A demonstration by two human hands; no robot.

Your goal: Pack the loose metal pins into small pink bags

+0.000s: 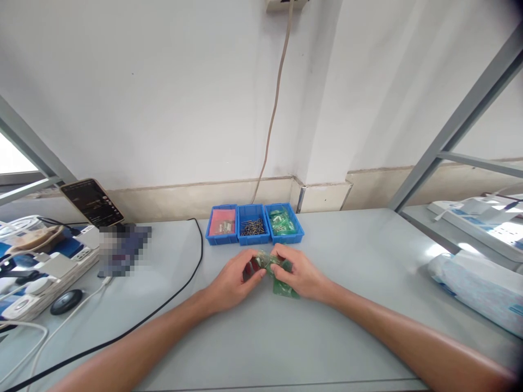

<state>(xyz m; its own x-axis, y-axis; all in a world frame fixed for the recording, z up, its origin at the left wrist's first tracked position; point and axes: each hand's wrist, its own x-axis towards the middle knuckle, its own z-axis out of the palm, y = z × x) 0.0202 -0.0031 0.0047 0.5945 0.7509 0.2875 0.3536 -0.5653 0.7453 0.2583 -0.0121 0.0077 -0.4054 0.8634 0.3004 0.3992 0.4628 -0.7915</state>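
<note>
A small green see-through plastic bag (285,289) is between my two hands, just above or on the table. My right hand (302,274) is closed on it, thumb and fingers pinching its upper part, and the lower end hangs out below. My left hand (233,279) has its curled fingers and thumb at the bag's left end, gripping it there. Small pieces seem to show through the plastic, too blurred to name. Beyond the hands stand three blue bins: the left bin (223,239) holds a pink bag, the middle bin (254,239) loose screws, the right bin (288,238) green bags.
On the left of the grey table (261,348) are a phone (92,201) on a stand, a black mouse (66,301), power strips and a black cable (180,291) crossing the surface. A soft pack (478,283) lies at the right. Metal frame posts rise on both sides.
</note>
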